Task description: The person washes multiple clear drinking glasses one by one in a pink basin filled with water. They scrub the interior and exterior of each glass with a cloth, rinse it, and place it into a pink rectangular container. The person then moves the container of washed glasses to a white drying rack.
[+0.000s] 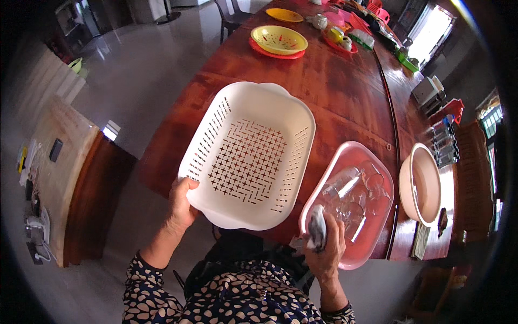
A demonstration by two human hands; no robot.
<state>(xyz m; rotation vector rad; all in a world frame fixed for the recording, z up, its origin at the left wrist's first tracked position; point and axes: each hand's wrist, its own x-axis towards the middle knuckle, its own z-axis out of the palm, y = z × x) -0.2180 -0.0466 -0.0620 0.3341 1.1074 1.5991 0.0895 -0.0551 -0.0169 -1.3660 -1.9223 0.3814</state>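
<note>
My left hand (184, 204) grips the near left corner of a white plastic draining basket (294, 178), its thumb over the rim. Slots and small crosses pierce the basket's floor and sides, and nothing lies in it. A crumpled grey and white cloth (317, 229) is bunched in my closed right hand (329, 245). That hand is over the near left rim of a pink plastic basin (350, 256). Several clear drinking glasses (345, 183) lie on their sides in the basin.
A cream round basin (431, 189) stands right of the pink one, with a glass rack (445, 143) beyond it. Farther up the wooden table (334, 97) are a yellow colander (279, 39) on a red plate and an orange plate (284, 15). A wooden cabinet (94, 216) stands left.
</note>
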